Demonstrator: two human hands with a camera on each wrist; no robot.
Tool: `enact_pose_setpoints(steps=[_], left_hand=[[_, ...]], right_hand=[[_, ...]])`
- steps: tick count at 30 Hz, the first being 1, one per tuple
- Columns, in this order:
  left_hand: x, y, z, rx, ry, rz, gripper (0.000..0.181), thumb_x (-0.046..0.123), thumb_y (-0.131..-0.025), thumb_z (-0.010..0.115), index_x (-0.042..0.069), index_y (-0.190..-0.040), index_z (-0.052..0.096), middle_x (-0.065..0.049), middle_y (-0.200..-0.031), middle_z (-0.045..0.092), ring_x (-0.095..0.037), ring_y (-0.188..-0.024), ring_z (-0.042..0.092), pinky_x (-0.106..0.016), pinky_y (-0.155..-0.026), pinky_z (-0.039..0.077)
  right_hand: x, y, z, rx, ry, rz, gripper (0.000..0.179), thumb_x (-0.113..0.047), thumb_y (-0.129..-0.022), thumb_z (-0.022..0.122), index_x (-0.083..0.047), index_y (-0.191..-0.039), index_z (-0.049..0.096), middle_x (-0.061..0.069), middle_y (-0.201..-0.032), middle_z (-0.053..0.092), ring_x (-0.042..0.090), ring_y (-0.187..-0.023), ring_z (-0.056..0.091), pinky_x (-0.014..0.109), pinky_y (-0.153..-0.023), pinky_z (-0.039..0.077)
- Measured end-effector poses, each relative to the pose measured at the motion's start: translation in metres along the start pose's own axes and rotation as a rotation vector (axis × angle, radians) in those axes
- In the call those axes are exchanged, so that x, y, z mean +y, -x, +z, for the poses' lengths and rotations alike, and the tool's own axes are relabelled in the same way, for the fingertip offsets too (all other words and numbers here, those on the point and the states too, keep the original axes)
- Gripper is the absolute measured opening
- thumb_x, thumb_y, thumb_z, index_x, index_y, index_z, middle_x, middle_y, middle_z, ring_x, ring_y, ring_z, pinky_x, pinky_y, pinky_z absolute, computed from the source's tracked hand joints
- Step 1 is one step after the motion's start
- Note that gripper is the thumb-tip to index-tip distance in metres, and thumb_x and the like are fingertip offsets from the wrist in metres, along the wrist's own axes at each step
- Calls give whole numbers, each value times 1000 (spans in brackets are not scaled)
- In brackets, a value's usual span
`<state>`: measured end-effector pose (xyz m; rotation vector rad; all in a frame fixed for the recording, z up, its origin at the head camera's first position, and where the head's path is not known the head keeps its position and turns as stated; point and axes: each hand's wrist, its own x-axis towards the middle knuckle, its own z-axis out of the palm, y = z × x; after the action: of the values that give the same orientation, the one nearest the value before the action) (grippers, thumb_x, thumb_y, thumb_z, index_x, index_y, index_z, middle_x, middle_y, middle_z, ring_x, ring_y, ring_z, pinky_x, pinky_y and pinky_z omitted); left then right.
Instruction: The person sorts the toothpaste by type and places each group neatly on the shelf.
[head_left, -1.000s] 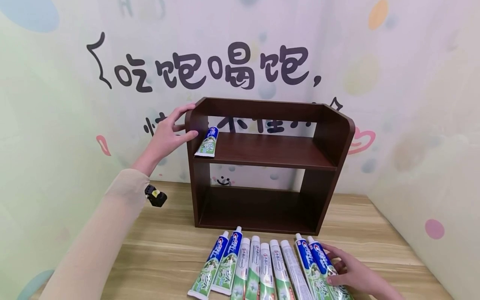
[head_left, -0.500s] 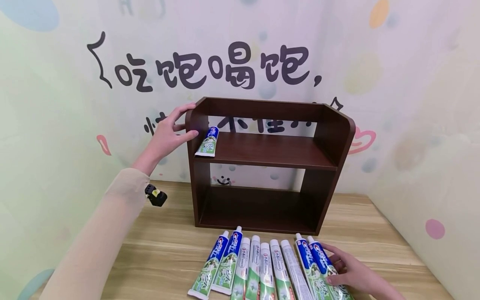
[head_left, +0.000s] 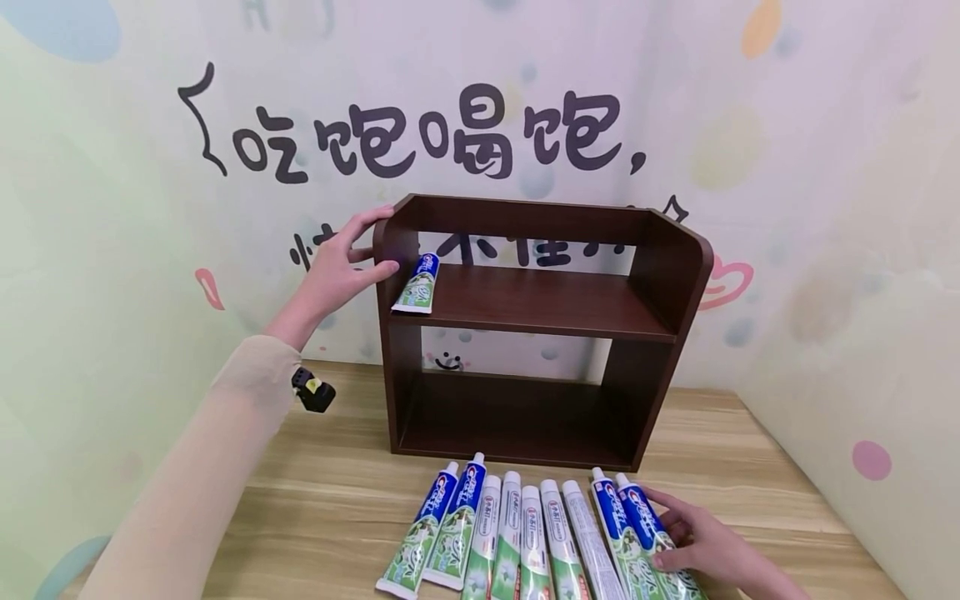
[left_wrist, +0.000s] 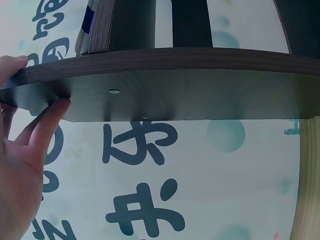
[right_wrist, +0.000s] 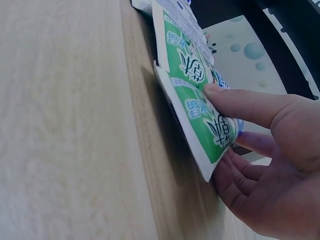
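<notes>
We see no shift over last second: left hand [head_left: 337, 267], thumb spread, grips side of rack [head_left: 532, 215]; right hand [head_left: 708, 542], fingers curled, pinches rightmost toothpaste tube [head_left: 639, 510], in row on table [head_left: 322, 483]. Work seems paused, lone tube [head_left: 417, 287] on upper shelf [head_left: 547, 298].

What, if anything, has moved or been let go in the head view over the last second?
Nothing visibly. The left hand still grips the side of the brown shelf, the right hand still holds the rightmost tube, and the upper-board tube and the other tubes lie as before.
</notes>
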<state>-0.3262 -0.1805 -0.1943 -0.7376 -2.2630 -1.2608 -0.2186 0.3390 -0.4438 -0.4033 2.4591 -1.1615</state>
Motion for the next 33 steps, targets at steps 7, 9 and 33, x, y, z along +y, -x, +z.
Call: enact_pose_setpoints(steps=[7, 9, 33], left_hand=[[1, -1, 2, -8, 2, 5, 66, 6, -90, 68, 13, -150, 40, -6, -160, 35, -45, -121, 61, -42, -89, 59], [1, -1, 2, -4, 2, 9, 66, 6, -90, 68, 13, -149, 40, -6, -160, 35, -45, -121, 61, -39, -87, 60], [-1, 0, 0, 6, -16, 18, 66, 5, -90, 67, 13, -150, 39, -7, -160, 35, -46, -122, 60, -48, -90, 57]], right_hand=[[-1, 1, 0, 19, 7, 26, 90, -23, -84, 77, 6, -152, 25, 14, -114, 63, 24, -95, 60, 33, -78, 53], [-2, 1, -1, 21, 2, 35, 89, -23, -84, 77, 6, -151, 25, 14, -113, 62, 24, -95, 60, 37, -80, 54], [-19, 4, -5, -54, 174, -67, 90, -24, -84, 77, 4, -153, 26, 10, -100, 64, 8, -87, 58, 22, -70, 49]])
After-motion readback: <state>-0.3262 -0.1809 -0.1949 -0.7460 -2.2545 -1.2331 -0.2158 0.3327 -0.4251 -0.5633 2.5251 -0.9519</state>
